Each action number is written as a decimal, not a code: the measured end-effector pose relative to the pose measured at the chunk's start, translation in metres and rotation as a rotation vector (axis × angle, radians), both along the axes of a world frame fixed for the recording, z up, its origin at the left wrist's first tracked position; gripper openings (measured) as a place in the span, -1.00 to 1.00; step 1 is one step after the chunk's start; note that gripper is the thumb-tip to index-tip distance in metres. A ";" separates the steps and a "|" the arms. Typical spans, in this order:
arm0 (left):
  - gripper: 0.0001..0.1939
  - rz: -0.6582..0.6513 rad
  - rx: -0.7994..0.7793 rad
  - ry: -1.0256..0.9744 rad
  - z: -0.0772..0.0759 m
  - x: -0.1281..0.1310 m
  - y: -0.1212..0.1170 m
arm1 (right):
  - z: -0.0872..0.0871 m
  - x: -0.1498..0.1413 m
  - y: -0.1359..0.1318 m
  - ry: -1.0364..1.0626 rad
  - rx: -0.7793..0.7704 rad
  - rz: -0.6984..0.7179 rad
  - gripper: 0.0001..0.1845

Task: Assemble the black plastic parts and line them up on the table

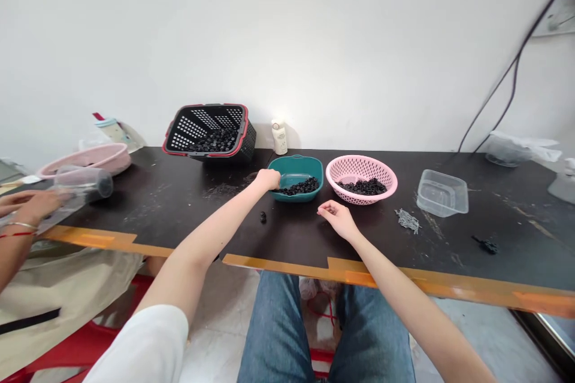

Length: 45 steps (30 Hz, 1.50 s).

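Observation:
My left hand (268,179) is curled at the left rim of a teal basin (293,166), with its fingertips largely hidden. Small black parts (305,186) lie heaped in that basin. In front of it on the table sits a small black piece (263,216). My right hand (340,219) hovers over the table below a pink sieve basket (387,173), thumb and fingers pinched together. Whatever is between those fingers is too small to make out. More black parts (366,186) fill the bottom of the pink basket.
A black basket with a red rim (249,143) stands tilted at the back left, beside a white bottle (279,137). Rightward are grey pin-like pieces (408,221), a clear plastic tub (442,192) and a dark clump (487,245). At far left, a co-worker's hands (33,206) handle clear plastic.

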<state>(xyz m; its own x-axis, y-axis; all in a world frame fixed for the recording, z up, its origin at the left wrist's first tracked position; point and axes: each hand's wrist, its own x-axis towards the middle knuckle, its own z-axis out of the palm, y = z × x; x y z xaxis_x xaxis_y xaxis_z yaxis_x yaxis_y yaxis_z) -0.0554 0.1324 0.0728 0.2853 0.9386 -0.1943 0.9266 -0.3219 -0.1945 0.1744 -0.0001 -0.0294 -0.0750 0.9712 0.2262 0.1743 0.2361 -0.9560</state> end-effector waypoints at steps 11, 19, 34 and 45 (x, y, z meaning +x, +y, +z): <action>-0.82 -0.004 -0.164 -0.030 -0.008 0.008 -0.001 | 0.005 -0.004 -0.001 -0.046 0.049 -0.008 -0.85; -0.88 0.060 -0.143 -0.274 -0.013 0.003 0.002 | 0.002 -0.004 -0.002 -0.108 0.070 0.015 -0.86; -0.84 0.451 -0.902 -2.201 -0.014 0.038 -0.133 | 0.027 0.066 -0.044 -0.190 0.086 -0.041 -0.75; -0.76 0.867 -0.960 -2.261 -0.065 0.074 -0.148 | 0.006 0.219 -0.037 -0.848 -0.066 -0.480 -0.79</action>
